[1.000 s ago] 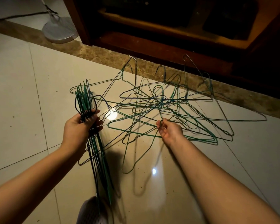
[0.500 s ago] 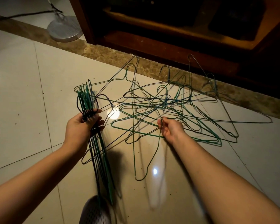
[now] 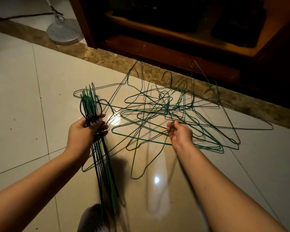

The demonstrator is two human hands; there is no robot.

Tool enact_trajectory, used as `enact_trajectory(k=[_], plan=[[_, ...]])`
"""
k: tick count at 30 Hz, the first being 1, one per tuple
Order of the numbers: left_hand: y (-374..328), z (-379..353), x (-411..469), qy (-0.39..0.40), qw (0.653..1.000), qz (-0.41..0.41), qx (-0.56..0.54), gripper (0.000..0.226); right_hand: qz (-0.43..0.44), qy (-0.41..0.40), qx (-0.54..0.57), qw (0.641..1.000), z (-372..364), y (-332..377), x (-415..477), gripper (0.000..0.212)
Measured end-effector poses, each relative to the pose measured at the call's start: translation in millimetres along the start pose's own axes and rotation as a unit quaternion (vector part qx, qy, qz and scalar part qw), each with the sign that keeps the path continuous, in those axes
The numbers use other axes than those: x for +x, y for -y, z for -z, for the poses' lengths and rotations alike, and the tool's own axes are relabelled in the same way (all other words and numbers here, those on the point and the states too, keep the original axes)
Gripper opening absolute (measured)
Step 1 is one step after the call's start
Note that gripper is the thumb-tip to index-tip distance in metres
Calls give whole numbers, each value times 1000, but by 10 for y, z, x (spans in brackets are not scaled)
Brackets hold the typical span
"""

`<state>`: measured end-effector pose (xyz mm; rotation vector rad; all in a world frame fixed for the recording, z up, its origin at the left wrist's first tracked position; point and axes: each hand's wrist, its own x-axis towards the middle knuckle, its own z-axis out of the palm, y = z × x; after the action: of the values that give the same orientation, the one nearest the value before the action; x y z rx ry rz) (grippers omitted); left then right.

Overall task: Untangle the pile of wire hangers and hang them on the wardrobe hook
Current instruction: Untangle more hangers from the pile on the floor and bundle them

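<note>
Many wire hangers [image 3: 167, 106] lie tangled on the floor [image 3: 23, 97], centre to 3 o'clock. At their 6 o'clock edge the right hand [image 3: 181, 134] pinches one green hanger [image 3: 132, 168]; at 9 o'clock the left hand [image 3: 84, 133] grips a gathered bundle [image 3: 89, 106]. Wardrobe [image 3: 157, 47] at 12.

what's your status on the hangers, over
Left hand grips hanger bundle. Right hand pinches a wire in the tangled pile on the floor. Wires interlocked, snag risk.
</note>
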<state>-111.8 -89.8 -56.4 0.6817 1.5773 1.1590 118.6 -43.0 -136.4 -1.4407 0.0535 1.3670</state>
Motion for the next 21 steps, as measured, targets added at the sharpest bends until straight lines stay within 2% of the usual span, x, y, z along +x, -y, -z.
enact_trajectory(k=[6, 17, 21], plan=[[-10, -35, -24, 7, 1000, 5, -5, 19, -59, -14, -11, 998, 92, -6, -7, 26], [2, -40, -25, 2, 1000, 9, 6, 19, 13, -16, 14, 1000, 89, 38, -20, 22], [-15, -63, -32, 4, 1000, 8, 2, 19, 9, -17, 47, 999, 136, 130, -56, 22]])
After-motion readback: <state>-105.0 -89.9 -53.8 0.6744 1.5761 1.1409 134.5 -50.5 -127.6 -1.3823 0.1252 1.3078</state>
